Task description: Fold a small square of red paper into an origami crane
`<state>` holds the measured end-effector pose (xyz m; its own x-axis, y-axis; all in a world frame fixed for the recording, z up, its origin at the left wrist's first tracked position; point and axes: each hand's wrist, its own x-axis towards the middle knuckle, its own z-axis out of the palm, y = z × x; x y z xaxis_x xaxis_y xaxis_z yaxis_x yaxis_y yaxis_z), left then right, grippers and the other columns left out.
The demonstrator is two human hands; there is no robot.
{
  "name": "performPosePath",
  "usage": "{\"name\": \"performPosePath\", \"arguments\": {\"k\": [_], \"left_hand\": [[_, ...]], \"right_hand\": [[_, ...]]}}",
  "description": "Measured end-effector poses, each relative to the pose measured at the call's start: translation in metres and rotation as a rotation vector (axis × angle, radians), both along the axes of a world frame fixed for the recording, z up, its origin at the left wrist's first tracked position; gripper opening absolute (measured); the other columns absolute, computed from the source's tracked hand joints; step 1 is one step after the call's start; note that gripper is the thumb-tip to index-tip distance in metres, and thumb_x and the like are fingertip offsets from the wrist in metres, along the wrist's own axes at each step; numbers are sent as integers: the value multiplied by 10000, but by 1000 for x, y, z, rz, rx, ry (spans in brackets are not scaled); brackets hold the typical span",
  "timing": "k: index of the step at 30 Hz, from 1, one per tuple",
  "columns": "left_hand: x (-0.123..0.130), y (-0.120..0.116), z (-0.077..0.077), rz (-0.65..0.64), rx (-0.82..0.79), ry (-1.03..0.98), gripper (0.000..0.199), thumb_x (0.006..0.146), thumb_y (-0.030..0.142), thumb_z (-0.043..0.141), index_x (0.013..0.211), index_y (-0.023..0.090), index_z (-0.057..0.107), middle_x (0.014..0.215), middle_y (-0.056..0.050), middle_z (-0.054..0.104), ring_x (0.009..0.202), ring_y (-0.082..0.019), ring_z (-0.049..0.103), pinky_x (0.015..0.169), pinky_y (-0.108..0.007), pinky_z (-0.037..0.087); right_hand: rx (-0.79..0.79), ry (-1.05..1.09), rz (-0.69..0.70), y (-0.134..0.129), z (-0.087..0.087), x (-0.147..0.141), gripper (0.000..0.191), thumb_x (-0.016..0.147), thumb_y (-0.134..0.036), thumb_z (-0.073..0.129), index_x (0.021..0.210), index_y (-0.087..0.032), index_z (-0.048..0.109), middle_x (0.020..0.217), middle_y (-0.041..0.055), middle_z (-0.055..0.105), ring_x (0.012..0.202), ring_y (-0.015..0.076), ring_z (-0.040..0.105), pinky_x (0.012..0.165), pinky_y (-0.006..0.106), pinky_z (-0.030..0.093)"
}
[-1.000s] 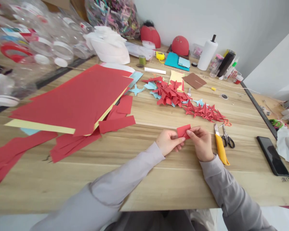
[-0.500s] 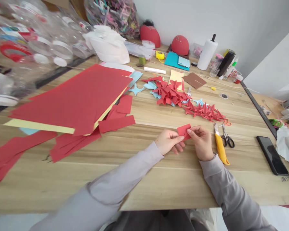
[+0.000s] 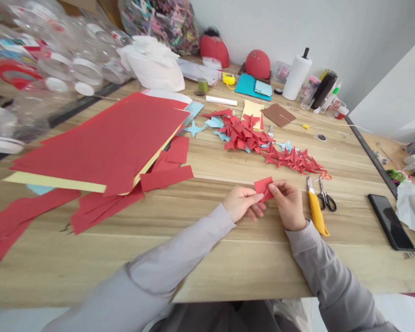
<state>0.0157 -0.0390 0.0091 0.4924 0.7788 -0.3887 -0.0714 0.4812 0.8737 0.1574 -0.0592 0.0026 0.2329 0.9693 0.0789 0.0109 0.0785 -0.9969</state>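
Between both hands is a small red paper piece point(image 3: 263, 184), with a fold or crease showing near my right thumb. My left hand point(image 3: 245, 203) pinches its lower left side between thumb and fingers. On the right side, my right hand point(image 3: 287, 203) grips the same paper, its thumb lying on top. Just beyond the hands lies a long heap of folded red paper stars point(image 3: 293, 159), with some light blue ones among them. To the right of my right hand are a yellow-handled utility knife point(image 3: 316, 210) and black-handled scissors point(image 3: 327, 199).
Large red sheets point(image 3: 103, 138) cover the left of the table, with red strips point(image 3: 103, 207) around them. A black phone point(image 3: 390, 221) lies at the right. Clear plastic bottles point(image 3: 86, 69) crowd the back left. Behind the stars stands a white roll point(image 3: 297, 76).
Both hands keep hold of the red paper in nearly the same place. A crease or folded flap shows more plainly near the right thumb. The view has shifted slightly.
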Motion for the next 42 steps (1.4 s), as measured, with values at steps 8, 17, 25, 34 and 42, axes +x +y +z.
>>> {"name": "performPosePath", "arguments": {"k": [8, 17, 25, 34, 42], "left_hand": [[1, -2, 3, -9, 23, 42, 279, 652, 357, 674, 620, 87, 608, 599, -74, 646, 452, -129, 584, 356, -211, 447], [1, -4, 4, -13, 42, 42, 226, 616, 277, 702, 562, 89, 588, 581, -72, 645, 441, -121, 576, 354, -205, 446], [2, -4, 5, 12, -24, 33, 180, 593, 194, 716, 564, 88, 574, 588, -67, 650, 478, -140, 605, 392, -225, 474], [0, -3, 7, -2, -71, 21, 115, 596, 115, 690, 563, 81, 585, 587, -58, 653, 493, -148, 617, 409, -233, 486], [-1, -3, 4, -32, -93, -42, 320, 495, 291, 799, 662, 70, 639, 631, -70, 666, 558, -153, 636, 522, -277, 540]], "right_hand": [[10, -55, -9, -1, 2, -1, 195, 684, -354, 674, 705, -172, 607, 615, -7, 615, 552, 109, 556, 546, 245, 473], [0, -45, -37, 0, -1, 2, 216, 668, -370, 685, 718, -174, 612, 641, -1, 625, 558, 107, 551, 546, 241, 459], [6, -69, -65, 1, -2, 3, 202, 663, -355, 692, 725, -176, 621, 651, 1, 629, 567, 113, 554, 557, 249, 462], [-3, -52, -61, 0, -1, 2, 192, 674, -350, 686, 732, -179, 622, 665, 3, 634, 585, 123, 566, 579, 265, 474], [18, -62, -24, -1, 0, 0, 186, 675, -336, 689, 717, -168, 620, 640, -1, 629, 580, 114, 564, 568, 251, 473]]}}
